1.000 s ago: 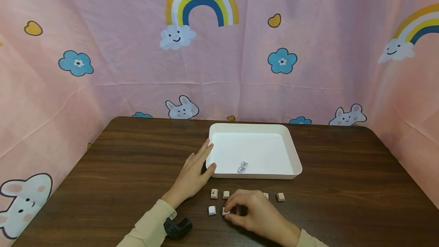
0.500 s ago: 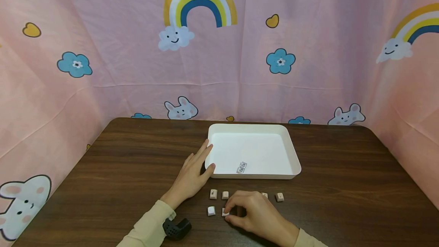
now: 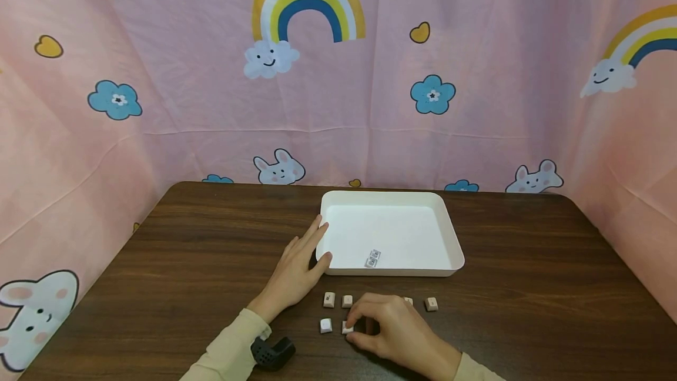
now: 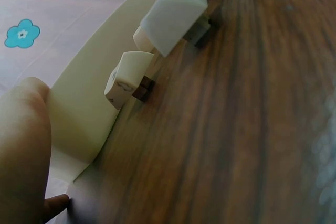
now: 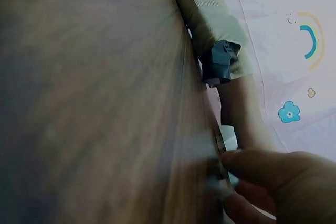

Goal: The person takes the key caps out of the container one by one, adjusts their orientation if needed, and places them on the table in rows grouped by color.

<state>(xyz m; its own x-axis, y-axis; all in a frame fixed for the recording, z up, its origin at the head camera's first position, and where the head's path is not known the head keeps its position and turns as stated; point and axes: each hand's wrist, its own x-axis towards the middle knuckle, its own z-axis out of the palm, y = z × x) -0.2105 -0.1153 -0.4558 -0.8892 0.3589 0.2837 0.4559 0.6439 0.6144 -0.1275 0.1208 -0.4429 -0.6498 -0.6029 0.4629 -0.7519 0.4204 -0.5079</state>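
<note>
Small white and cream keycaps stand in two short rows on the table. My right hand [image 3: 399,331] has thumb and forefinger at both sides of a white keycap [image 3: 346,328] in the front row and pinches it on the table. Left of it sits another white keycap [image 3: 325,326]. Behind them are cream keycaps, one [image 3: 329,300] with a dark mark; in the left wrist view a keycap [image 4: 128,77] has a dark part underneath. My left hand [image 3: 293,272], fingers straight, rests against the left side of a white tray [image 3: 391,273].
A printed label or small pair of marked pieces [image 3: 372,258] lies inside the tray near its front wall. One cream keycap [image 3: 431,304] stands right of my right hand, another is partly hidden behind it. A black wrist camera [image 3: 272,353] sits on my left wrist.
The head view shifts very slightly. Both hands, the tray and the keycaps stay in place.
</note>
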